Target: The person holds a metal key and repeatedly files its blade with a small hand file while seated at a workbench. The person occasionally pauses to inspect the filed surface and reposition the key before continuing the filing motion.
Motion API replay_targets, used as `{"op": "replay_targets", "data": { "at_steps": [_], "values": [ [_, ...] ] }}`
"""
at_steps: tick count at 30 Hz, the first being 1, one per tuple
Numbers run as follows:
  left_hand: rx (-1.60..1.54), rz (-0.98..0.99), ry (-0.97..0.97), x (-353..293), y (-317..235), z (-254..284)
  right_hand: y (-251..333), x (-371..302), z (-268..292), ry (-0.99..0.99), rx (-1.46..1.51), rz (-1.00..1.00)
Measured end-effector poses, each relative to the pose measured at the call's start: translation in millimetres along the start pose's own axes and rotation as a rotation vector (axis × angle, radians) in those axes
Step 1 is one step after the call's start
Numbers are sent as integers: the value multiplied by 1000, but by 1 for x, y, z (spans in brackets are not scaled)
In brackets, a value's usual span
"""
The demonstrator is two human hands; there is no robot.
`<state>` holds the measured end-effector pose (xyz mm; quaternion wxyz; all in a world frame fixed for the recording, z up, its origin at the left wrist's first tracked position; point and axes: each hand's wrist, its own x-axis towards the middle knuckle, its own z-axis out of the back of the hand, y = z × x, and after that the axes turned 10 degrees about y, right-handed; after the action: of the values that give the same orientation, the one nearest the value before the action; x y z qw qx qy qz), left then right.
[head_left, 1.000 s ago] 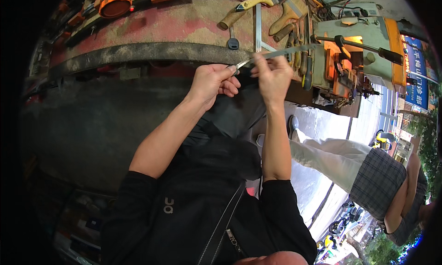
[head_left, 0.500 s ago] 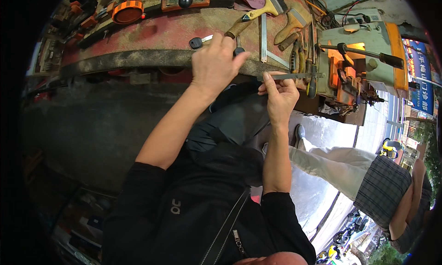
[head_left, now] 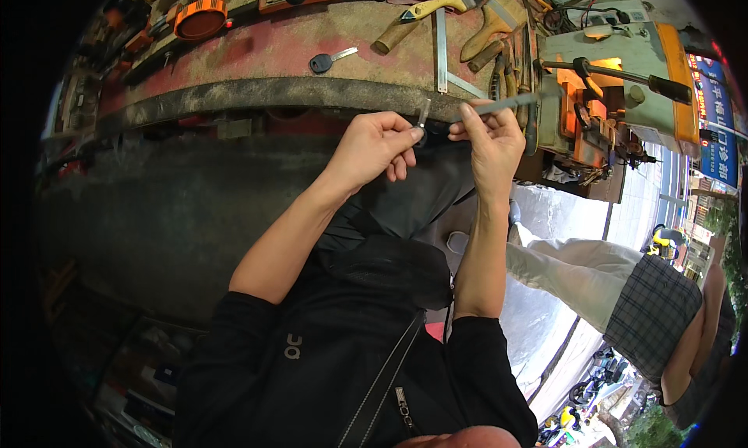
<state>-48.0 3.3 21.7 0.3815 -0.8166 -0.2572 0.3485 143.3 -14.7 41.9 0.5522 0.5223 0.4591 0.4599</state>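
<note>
My left hand (head_left: 378, 146) pinches a key (head_left: 423, 121) between thumb and fingertips. Its metal blade points up, and its dark head is partly hidden by the fingers. Close by on the right, my right hand (head_left: 492, 140) grips a long flat grey file (head_left: 518, 102), which reaches out to the right and is slightly blurred. Both hands are just off the bench's front edge, a small gap between them. On the bench above my left hand lies a second key, a black-headed car key (head_left: 321, 62), its blade toward the right.
The dusty red bench (head_left: 257, 62) carries brushes (head_left: 491, 31), a metal square (head_left: 442, 54) and several hand tools. An orange knob (head_left: 200, 19) sits at the back left. At right stands a key-cutting machine (head_left: 592, 82) with a lever. A person in light trousers (head_left: 576, 273) stands beyond.
My left hand has come down off the bench toward me, now with a key pinched in it. My right hand, still with the file, has shifted slightly right. The car key on the bench is uncovered.
</note>
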Motion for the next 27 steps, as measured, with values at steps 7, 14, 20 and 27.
{"op": "replay_targets", "data": {
  "at_steps": [7,14,20,27],
  "values": [
    [-160,42,-38,10,20,9,-14,21,-25,115,-123,-105],
    [-74,-40,-56,12,30,5,-17,23,-24,122,-182,-144],
    [8,-130,-89,14,32,2,-16,24,-22,186,-214,-166],
    [121,-189,-102,18,38,6,-24,20,-29,210,-440,38]
  ]
}}
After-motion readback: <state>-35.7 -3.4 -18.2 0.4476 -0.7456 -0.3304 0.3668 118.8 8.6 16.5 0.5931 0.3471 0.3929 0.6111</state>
